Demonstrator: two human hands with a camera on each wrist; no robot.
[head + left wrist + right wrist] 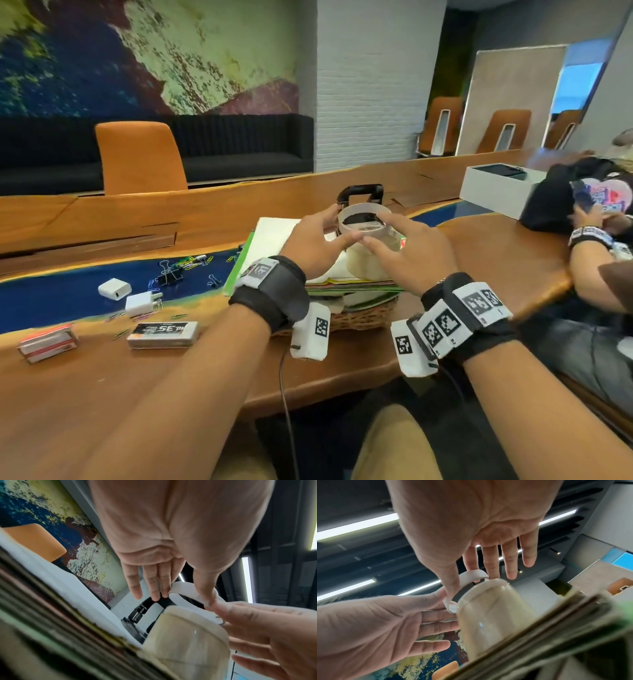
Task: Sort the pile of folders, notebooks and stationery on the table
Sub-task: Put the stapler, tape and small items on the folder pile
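Both hands lift a white ring above a cream tape roll.
The left hand (315,240) and right hand (411,250) only pinch the white ring (363,219) by fingertips, other fingers straight; it could slip and knock the cream tape roll (368,265) off the folder stack (356,287).

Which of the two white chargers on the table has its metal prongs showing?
The nearer white charger: its prongs stick out on its right. The farther charger shows only a port.

Looks like an office meeting room to me: one long wooden conference table (212,209) with orange chairs (140,157) pulled up along it, plus a black bench sofa (239,150) under a big abstract mural (137,54). Paper clips (185,265), phone chargers (114,288) and a pile of folders (342,286) sit on the table, and strip lights (358,526) run across the ceiling.
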